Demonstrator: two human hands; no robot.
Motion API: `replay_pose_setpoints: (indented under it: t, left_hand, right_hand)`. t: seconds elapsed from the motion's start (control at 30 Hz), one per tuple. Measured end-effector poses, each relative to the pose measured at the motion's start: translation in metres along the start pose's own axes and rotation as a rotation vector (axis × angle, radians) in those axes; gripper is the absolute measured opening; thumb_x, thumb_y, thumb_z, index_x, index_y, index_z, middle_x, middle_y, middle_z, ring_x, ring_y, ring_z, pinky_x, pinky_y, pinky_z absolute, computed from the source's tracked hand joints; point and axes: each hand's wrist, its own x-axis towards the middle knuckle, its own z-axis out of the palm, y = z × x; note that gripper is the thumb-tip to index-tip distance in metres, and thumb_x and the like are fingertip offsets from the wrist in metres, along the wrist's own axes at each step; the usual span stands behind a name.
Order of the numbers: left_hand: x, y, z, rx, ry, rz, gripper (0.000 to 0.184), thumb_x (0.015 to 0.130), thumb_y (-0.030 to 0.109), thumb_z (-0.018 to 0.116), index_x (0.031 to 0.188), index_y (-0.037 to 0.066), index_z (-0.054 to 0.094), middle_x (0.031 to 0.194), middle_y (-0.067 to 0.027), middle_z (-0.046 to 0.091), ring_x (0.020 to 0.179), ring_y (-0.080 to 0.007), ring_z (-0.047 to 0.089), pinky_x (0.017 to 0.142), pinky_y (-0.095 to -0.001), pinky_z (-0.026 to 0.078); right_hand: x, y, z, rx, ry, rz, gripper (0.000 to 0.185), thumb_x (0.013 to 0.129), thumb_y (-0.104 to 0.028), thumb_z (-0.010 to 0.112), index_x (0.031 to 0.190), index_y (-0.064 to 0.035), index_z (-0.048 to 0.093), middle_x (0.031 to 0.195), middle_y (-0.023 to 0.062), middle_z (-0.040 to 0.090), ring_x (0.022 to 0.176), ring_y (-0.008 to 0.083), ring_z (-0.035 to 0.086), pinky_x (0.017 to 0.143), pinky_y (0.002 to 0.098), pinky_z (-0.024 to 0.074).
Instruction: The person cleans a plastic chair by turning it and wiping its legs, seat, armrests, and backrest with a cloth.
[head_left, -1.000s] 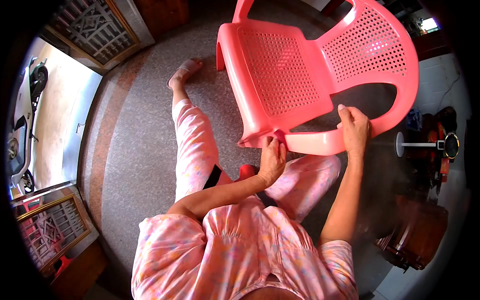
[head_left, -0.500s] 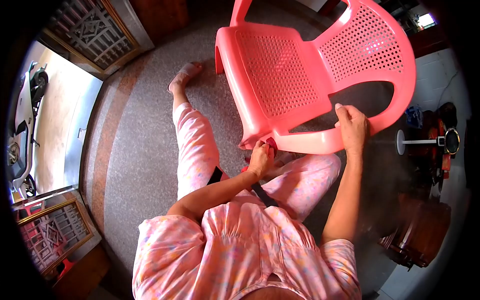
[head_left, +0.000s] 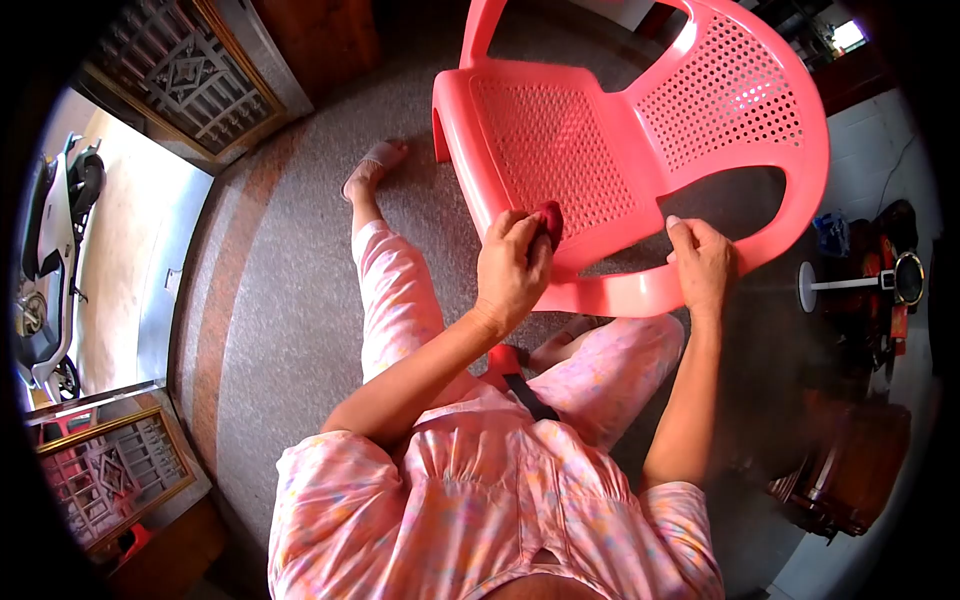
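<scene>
A pink plastic armchair (head_left: pixel 560 150) with a perforated seat and back stands in front of me, turned sideways. My right hand (head_left: pixel 706 262) is closed around its near armrest (head_left: pixel 630 291), thumb on the upper side. Closed on a small dark red item (head_left: pixel 551 224), apparently a bunched cloth, my left hand (head_left: pixel 515 262) is over the near front corner of the seat, where the armrest begins. Most of the red item is hidden by the fingers. Whether it touches the chair I cannot tell.
My legs are spread on the grey floor (head_left: pixel 290 270), one sandalled foot (head_left: pixel 378 165) forward. A motorbike (head_left: pixel 50 260) is outside the doorway at left, between metal grille panels (head_left: pixel 205 75). At right are a white-based stand (head_left: pixel 840 285) and dark wooden furniture (head_left: pixel 850 460).
My left hand has risen with the dark red item from the lower front end of the armrest to the seat's corner. My right hand keeps its hold on the armrest.
</scene>
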Motion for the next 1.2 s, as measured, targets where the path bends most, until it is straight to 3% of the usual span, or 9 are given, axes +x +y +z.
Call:
replay_pose_setpoints:
  t: [0.03, 0.1, 0.13, 0.27, 0.37, 0.5, 0.77, 0.87, 1.2]
  left_hand:
    - [0.0, -0.006, 0.008, 0.196, 0.067, 0.187, 0.02, 0.075, 0.009, 0.054, 0.092, 0.001, 0.058, 0.092, -0.0143, 0.053, 0.083, -0.0321, 0.05, 0.07, -0.039, 0.043]
    - [-0.014, -0.035, 0.023, 0.42, -0.247, 0.279, 0.019, 0.071, 0.01, 0.057, 0.09, 0.006, 0.061, 0.098, -0.0082, 0.054, 0.088, -0.028, 0.049, 0.073, -0.0379, 0.041]
    - [-0.02, -0.052, 0.029, 0.685, -0.32, 0.517, 0.019, 0.07, 0.02, 0.058, 0.087, 0.011, 0.061, 0.098, -0.0045, 0.053, 0.088, -0.0237, 0.047, 0.072, -0.0377, 0.039]
    - [0.008, -0.06, 0.023, 0.746, -0.58, 0.403, 0.02, 0.069, 0.025, 0.058, 0.086, 0.016, 0.062, 0.092, 0.0008, 0.051, 0.091, -0.0208, 0.044, 0.076, -0.0373, 0.037]
    - [0.053, -0.099, 0.02, 0.809, -0.395, 0.347, 0.013, 0.071, 0.024, 0.058, 0.082, 0.02, 0.063, 0.091, 0.002, 0.053, 0.092, -0.0213, 0.044, 0.074, -0.0388, 0.038]
    - [0.091, -0.115, 0.02, 0.833, -0.347, 0.269, 0.012, 0.073, 0.02, 0.056, 0.082, 0.019, 0.064, 0.087, 0.0005, 0.054, 0.093, -0.0229, 0.045, 0.073, -0.039, 0.037]
    - [0.082, -0.1, 0.022, 0.915, -0.296, 0.277, 0.01, 0.07, 0.016, 0.053, 0.075, 0.015, 0.062, 0.085, 0.0003, 0.055, 0.093, -0.0221, 0.046, 0.075, -0.0397, 0.036]
    - [0.07, -0.092, 0.019, 0.965, -0.326, 0.272, 0.011, 0.068, 0.015, 0.054, 0.074, 0.013, 0.062, 0.084, 0.0002, 0.055, 0.093, -0.0218, 0.046, 0.074, -0.0399, 0.039]
    - [-0.011, -0.063, 0.01, 0.88, -0.496, 0.238, 0.01, 0.066, 0.017, 0.055, 0.072, 0.014, 0.062, 0.086, 0.0004, 0.056, 0.092, -0.0233, 0.046, 0.066, -0.0381, 0.043]
  right_hand:
    - [0.0, -0.001, -0.001, -0.007, -0.005, 0.004, 0.035, 0.079, -0.039, 0.053, 0.073, -0.0071, 0.064, 0.054, 0.0066, 0.059, 0.061, 0.0267, 0.058, 0.064, 0.0386, 0.0421]
    - [-0.001, 0.0, -0.001, -0.018, 0.003, -0.009, 0.035, 0.079, -0.039, 0.053, 0.073, -0.0072, 0.064, 0.055, 0.0063, 0.059, 0.062, 0.0271, 0.057, 0.064, 0.0389, 0.0419]
    - [-0.001, 0.001, 0.0, -0.03, 0.004, -0.023, 0.035, 0.079, -0.04, 0.053, 0.074, -0.0073, 0.064, 0.055, 0.006, 0.059, 0.063, 0.0276, 0.056, 0.065, 0.0393, 0.0416]
    - [-0.003, 0.006, 0.002, -0.036, 0.023, -0.035, 0.035, 0.079, -0.04, 0.053, 0.075, -0.0073, 0.064, 0.055, 0.0053, 0.059, 0.065, 0.0277, 0.054, 0.066, 0.0389, 0.0409]
    - [-0.002, 0.005, 0.002, -0.002, 0.007, -0.015, 0.034, 0.079, -0.039, 0.054, 0.075, -0.0073, 0.064, 0.055, 0.0052, 0.059, 0.066, 0.0272, 0.053, 0.067, 0.0382, 0.0404]
    - [-0.001, 0.009, 0.002, 0.002, 0.019, -0.057, 0.031, 0.077, -0.037, 0.057, 0.074, -0.0071, 0.064, 0.056, 0.006, 0.059, 0.062, 0.0273, 0.052, 0.065, 0.0383, 0.0402]
    - [-0.002, 0.026, 0.0, 0.18, -0.014, -0.304, 0.027, 0.073, -0.025, 0.065, 0.058, -0.0059, 0.053, 0.052, 0.0067, 0.052, 0.052, 0.0271, 0.049, 0.057, 0.0389, 0.0362]
    - [-0.008, 0.028, -0.01, 0.147, 0.061, -0.571, 0.03, 0.07, -0.016, 0.065, 0.053, -0.0056, 0.043, 0.051, 0.0072, 0.048, 0.049, 0.0271, 0.048, 0.053, 0.0372, 0.0337]
    - [-0.016, 0.079, -0.038, 0.286, -0.166, -0.669, 0.024, 0.064, -0.008, 0.063, 0.049, -0.0064, 0.044, 0.048, 0.0052, 0.045, 0.046, 0.0227, 0.043, 0.052, 0.0363, 0.0311]
